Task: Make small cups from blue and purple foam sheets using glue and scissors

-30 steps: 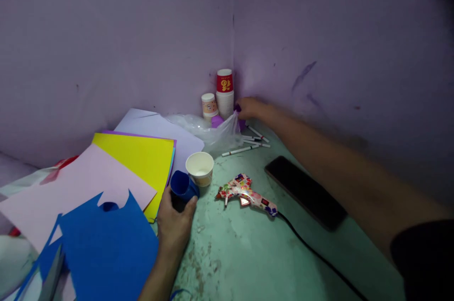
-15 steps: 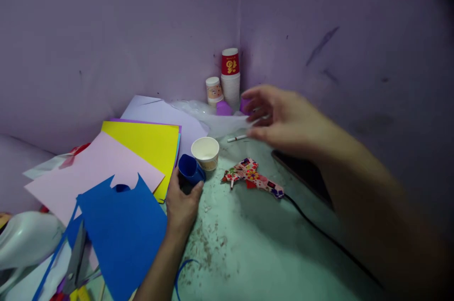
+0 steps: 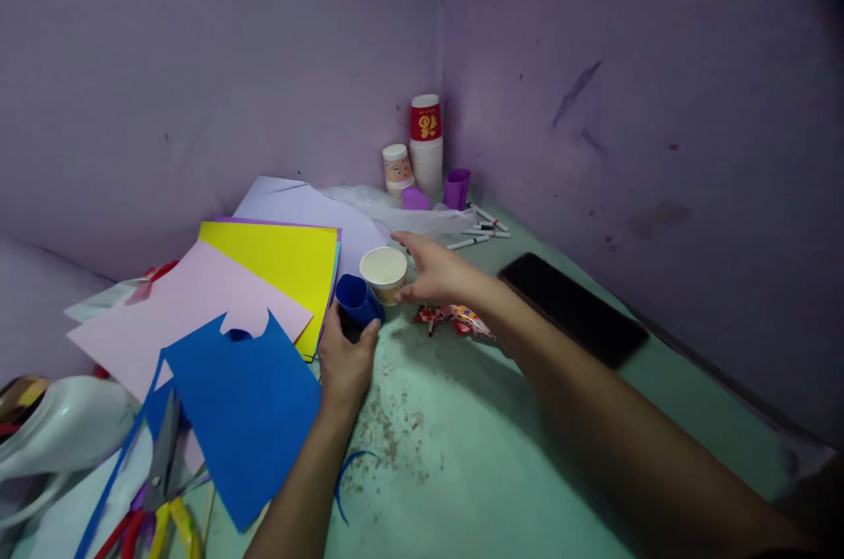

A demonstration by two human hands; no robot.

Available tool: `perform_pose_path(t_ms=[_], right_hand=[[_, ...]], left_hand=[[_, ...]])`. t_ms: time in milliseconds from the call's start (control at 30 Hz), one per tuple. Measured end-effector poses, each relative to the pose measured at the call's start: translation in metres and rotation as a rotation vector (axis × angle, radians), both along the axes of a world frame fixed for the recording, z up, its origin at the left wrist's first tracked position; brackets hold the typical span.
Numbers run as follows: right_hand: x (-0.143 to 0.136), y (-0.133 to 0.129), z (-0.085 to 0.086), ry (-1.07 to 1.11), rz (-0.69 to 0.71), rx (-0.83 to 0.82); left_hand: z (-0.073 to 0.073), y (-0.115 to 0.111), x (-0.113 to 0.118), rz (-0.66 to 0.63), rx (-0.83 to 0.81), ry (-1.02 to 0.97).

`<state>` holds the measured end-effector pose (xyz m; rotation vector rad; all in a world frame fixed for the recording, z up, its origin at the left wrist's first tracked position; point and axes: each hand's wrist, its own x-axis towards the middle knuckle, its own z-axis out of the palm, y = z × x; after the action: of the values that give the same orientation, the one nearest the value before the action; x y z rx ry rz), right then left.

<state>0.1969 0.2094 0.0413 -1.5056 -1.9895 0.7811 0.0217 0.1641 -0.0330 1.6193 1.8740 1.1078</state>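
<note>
My left hand (image 3: pixel 345 367) is closed around a small blue cup-shaped piece (image 3: pixel 359 302), its open end tilted up. Just behind it stands a white paper cup (image 3: pixel 383 267), upright and open at the top. My right hand (image 3: pixel 436 271) reaches in from the right with thumb and fingers apart at the right side of that paper cup. Whether it touches the cup I cannot tell. Under the right wrist lies a flower-patterned glue gun (image 3: pixel 454 319), partly hidden by the forearm.
Blue (image 3: pixel 243 418), pink (image 3: pixel 191 313) and yellow sheets (image 3: pixel 277 269) overlap at left, near scissors (image 3: pixel 162 462) and a white bottle (image 3: pixel 72 427). Stacked paper cups (image 3: pixel 426 146), a purple piece (image 3: pixel 456 189) and several markers (image 3: pixel 484 232) sit by the corner. A phone (image 3: pixel 573 310) lies at right.
My right hand has moved left and down, from above the markers to beside the white paper cup. The purple piece and markers are now uncovered. My left hand keeps its hold.
</note>
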Motion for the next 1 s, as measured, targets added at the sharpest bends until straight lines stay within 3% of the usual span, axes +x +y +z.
perform_pose_path(t_ms=[267, 1000], right_hand=[[-0.013, 0.009, -0.019, 0.036, -0.013, 0.069], [-0.007, 0.010, -0.011, -0.096, 0.051, 0.071]], left_hand=[[0.000, 0.001, 0.001, 0.011, -0.014, 0.016], [-0.002, 0.002, -0.001, 0.003, -0.018, 0.068]])
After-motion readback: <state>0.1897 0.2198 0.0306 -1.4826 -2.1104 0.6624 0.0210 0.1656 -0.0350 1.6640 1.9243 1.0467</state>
